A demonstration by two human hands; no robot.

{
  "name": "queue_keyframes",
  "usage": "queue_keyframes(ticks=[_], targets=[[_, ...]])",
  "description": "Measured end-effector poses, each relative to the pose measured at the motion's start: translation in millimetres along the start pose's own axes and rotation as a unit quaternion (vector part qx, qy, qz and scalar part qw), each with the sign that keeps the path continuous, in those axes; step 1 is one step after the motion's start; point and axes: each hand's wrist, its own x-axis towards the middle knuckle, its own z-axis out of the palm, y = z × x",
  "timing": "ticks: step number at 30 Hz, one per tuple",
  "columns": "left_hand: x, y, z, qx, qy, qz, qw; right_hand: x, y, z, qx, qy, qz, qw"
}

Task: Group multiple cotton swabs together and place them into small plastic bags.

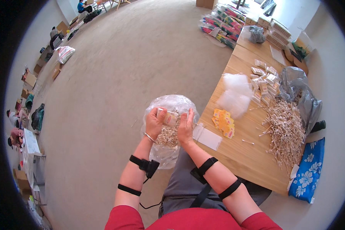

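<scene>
My left hand [154, 123] is closed on a small clear packet [170, 118] with a printed label, gripping its left side. My right hand [185, 128] is raised just right of the packet, fingers stretched out; whether its fingertips touch the packet is hard to make out. Beneath both hands a large clear plastic bag [161, 157] holds many loose cotton swabs [167, 137]. On the table to my right lie yellow label cards [224, 122], a stack of clear little bags [234, 101] and a white card [207, 137].
The wooden table [237, 153] carries a heap of cotton swabs [285, 132], filled packets [265, 82] and a grey plastic bag [297, 86]. A blue floral box [308, 172] stands at its near right corner. Colourful bundles [224, 25] lie beyond. Other people sit far left.
</scene>
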Motion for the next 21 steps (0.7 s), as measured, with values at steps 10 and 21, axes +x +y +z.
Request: queue_keyframes(ticks=[10, 21], targets=[[-64, 1, 119, -0.106, 0.041, 0.011, 0.993, -15, -41, -88, -0.032, -0.049, -0.014, 0.998], [-114, 47, 183, -0.169, -0.329, -0.209, 0.905, -39, -77, -245, -0.335, -0.129, -0.173, 0.917]])
